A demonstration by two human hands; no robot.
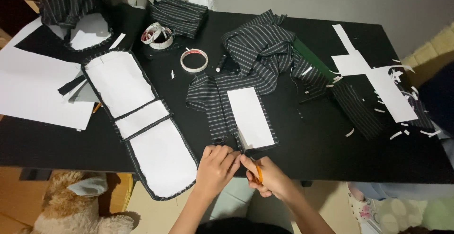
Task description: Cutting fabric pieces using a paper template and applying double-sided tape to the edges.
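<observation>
1 head camera looks steeply down, fairly near the black table (312, 153).

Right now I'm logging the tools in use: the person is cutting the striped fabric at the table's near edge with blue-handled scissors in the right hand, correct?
Not quite: the scissors have orange handles, not blue, as the head view shows. The rest holds: the right hand works them at the near edge of the black table, while the left hand steadies the striped fabric beside the white paper rectangle.

Our desk (312, 153) from above

Our hands meet at the near edge, below the paper rectangle (250, 117) lying on the striped cloth (213, 106); tape rolls (194, 60) behind, long pattern piece (142, 120) left, paper scraps (373, 73) right.
</observation>
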